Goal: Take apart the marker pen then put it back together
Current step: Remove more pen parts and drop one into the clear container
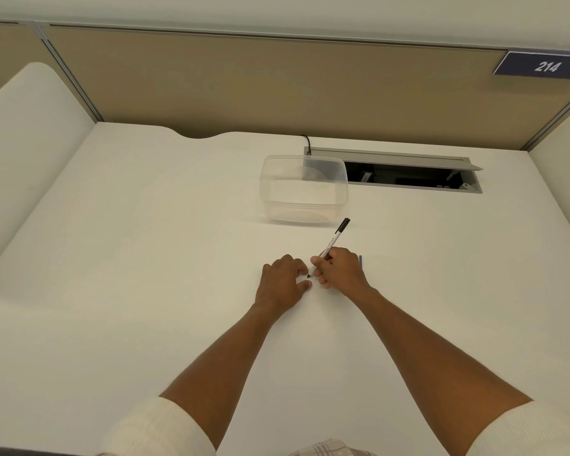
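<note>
My right hand (341,269) grips a slim white marker pen (331,243) around its lower barrel. The pen slants up and to the right, ending in a black piece at the top. Its dark tip (309,276) is bare and points down-left, close to the desk surface. My left hand (282,281) rests knuckles-up just left of the tip, with the thumb and forefinger slightly apart and nothing visible between them. Whether the black top piece is the cap or an end plug is unclear.
A transparent plastic container (305,189) stands on the white desk (145,258) just beyond the pen. Behind it to the right is an open cable hatch (408,174). A small blue object (361,261) peeks out behind my right hand. Beige partition walls enclose the desk.
</note>
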A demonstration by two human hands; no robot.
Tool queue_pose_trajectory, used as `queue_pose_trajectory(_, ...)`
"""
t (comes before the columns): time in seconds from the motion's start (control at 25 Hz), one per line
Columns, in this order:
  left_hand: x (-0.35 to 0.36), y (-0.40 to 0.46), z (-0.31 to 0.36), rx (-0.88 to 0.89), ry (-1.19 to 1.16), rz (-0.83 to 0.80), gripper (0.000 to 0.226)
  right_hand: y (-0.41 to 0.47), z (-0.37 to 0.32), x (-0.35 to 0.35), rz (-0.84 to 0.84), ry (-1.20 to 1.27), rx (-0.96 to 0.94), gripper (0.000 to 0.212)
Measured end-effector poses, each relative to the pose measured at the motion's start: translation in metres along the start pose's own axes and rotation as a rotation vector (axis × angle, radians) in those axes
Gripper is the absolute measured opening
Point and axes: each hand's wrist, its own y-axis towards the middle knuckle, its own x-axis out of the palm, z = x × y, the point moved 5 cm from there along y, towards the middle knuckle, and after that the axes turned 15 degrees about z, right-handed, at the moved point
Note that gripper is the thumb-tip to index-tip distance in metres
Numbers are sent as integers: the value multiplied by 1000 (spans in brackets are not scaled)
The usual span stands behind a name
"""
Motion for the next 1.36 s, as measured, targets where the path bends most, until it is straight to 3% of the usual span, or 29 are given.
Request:
queue_pose_trajectory(0.64, -2, 0, 1, -32, 65, -35, 10, -6, -10, 3, 53, -66, -67, 26)
queue_pose_trajectory(1.04, -18, -19, -13, -81, 17, -130, 8, -20, -30, -3, 125, 61, -33, 8)
queue_pose_trajectory(1.36, -36, -33, -34, -90, 59, -146, 7, -29, -43, -8, 181, 57, -73, 5)
